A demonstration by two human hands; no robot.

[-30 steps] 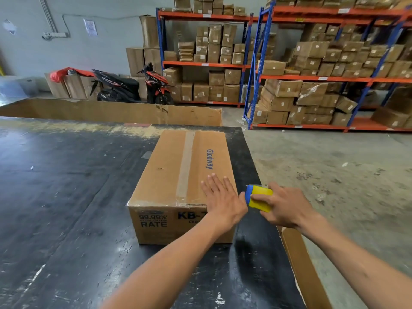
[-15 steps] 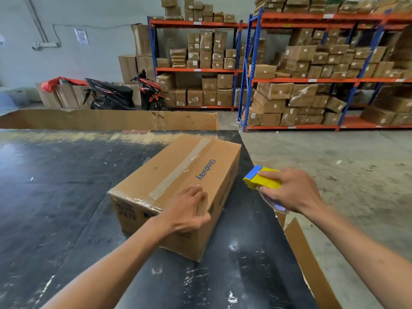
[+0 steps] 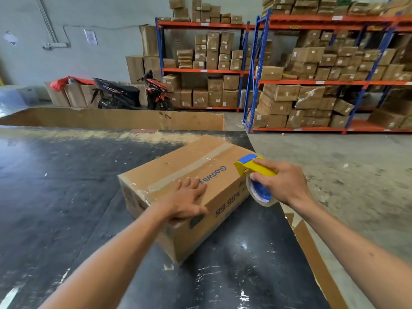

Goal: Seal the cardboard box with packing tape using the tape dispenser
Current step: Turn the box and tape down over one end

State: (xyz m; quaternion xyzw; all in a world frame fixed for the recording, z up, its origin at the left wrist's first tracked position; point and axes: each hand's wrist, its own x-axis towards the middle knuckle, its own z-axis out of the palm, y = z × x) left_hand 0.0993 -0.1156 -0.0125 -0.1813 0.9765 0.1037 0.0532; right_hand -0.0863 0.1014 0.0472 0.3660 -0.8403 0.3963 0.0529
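A brown cardboard box (image 3: pixel 178 170) lies turned at an angle on the black table (image 3: pixel 66 197), with a strip of clear tape along its top seam. My left hand (image 3: pixel 187 200) rests flat on the near top edge of the box, fingers spread. My right hand (image 3: pixel 283 184) grips a yellow and blue tape dispenser (image 3: pixel 254 168) with a roll of clear tape (image 3: pixel 259 194). The dispenser's blue front end sits at the box's far right corner, just above the top face.
A flat cardboard sheet (image 3: pixel 316 259) leans at the table's right edge. A long cardboard wall (image 3: pixel 111 119) stands behind the table. Beyond it are a parked motorbike (image 3: pixel 133 94) and blue and orange racks (image 3: pixel 312 81) stacked with boxes. Concrete floor (image 3: pixel 334 163) lies to the right.
The box has been rotated further, its long side now swinging toward me. My left hand went from curled to flat on the top. My right hand brought the dispenser against the box's far right corner.
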